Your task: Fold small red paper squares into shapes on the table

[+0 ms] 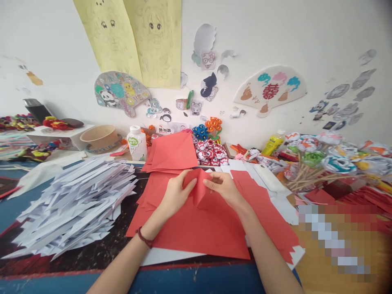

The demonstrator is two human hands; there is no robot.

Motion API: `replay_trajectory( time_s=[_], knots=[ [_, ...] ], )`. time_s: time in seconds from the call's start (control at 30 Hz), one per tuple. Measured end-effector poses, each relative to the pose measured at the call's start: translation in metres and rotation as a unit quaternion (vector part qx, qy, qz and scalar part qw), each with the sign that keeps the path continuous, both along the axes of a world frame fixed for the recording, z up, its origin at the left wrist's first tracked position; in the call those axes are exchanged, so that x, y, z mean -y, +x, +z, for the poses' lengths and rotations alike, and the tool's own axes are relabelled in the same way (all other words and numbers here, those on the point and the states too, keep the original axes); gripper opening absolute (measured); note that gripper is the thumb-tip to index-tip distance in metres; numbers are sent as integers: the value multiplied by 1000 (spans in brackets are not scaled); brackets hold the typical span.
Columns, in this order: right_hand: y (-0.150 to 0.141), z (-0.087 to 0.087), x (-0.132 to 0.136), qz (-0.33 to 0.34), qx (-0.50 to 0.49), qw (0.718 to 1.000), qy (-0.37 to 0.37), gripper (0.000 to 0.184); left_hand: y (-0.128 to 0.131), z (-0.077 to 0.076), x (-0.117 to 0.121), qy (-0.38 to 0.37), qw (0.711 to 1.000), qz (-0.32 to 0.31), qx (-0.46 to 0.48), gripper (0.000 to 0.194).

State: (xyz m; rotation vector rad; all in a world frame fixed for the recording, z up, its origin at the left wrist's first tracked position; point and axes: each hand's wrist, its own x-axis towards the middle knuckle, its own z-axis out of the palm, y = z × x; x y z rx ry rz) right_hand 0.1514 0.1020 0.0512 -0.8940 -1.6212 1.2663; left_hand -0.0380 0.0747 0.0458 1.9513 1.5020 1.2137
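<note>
Between my two hands a sheet of red paper (200, 190) is held up, bent along a crease in its middle. My left hand (179, 188) pinches its left side between thumb and fingers. On the right side, my right hand (223, 185) grips the same sheet with its thumb in front. Below both hands lies a large red sheet (196, 234) on top of white paper. A stack of red squares (174, 151) rests just beyond my left hand. More red sheets (260, 208) with jagged ends lie under and beside my right forearm.
A big heap of folded white paper strips (76, 204) covers the left side. Behind stand a white bottle (136, 143), a round wooden box (99, 136) and red-and-white paper pieces (211, 153). Paper flowers on sticks (318, 157) and a yellow bottle (273, 142) crowd the right.
</note>
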Motion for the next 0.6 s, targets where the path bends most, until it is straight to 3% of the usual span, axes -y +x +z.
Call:
replay_trajectory(
  time_s=[0.07, 0.2, 0.4, 0.6],
  knots=[
    [2, 2, 0, 9, 10, 1000, -6, 34, -2, 5, 1, -57, 991, -39, 111, 33],
    [3, 1, -2, -42, 4, 999, 2, 34, -4, 17, 5, -184, 934, -127, 279, 37],
    [-5, -3, 2, -29, 0, 999, -18, 34, -1, 24, 11, -230, 914, -134, 305, 33],
    [-4, 0, 4, 0, 48, 999, 24, 28, -2, 26, 10, -213, 927, -117, 286, 28]
  ],
)
